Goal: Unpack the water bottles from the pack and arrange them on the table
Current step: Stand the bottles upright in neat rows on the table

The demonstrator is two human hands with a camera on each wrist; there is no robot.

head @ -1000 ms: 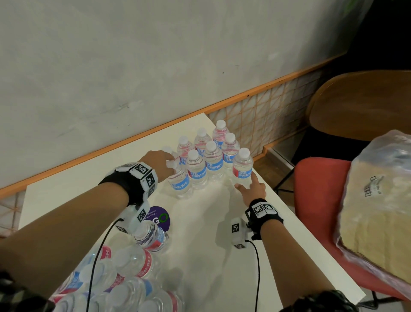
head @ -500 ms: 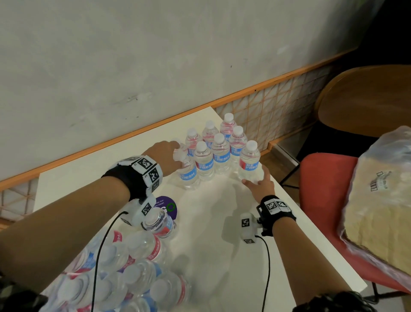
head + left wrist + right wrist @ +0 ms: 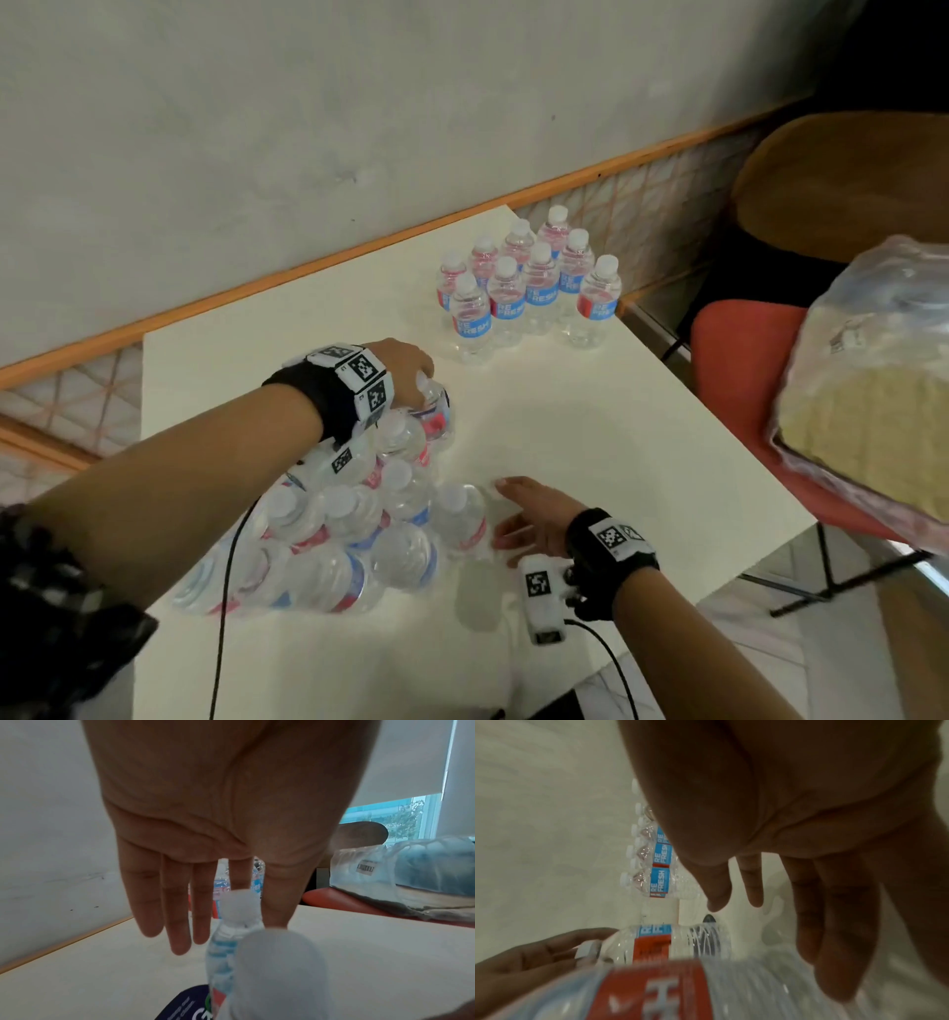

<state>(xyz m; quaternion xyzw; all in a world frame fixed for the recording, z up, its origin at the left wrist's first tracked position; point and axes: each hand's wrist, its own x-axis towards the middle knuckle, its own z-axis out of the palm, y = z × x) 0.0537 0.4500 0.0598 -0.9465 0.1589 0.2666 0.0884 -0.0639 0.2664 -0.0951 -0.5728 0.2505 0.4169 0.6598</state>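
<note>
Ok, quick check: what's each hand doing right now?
Left hand: open, fingers straight over the far bottle in the pack, not yet gripping.
Right hand: open, holding nothing, beside the pack.

Left hand (image 3: 405,370) covers the cap of the far pack bottle (image 3: 436,411); grip there can't be confirmed. Pack (image 3: 328,539) at 7 o'clock is half hidden under the forearm, bottle count unclear. Back row of the standing bottles (image 3: 524,288) at 1 o'clock overlaps. Near bottle (image 3: 654,990) in right wrist view is blurred, cut off by the bottom edge.
</note>
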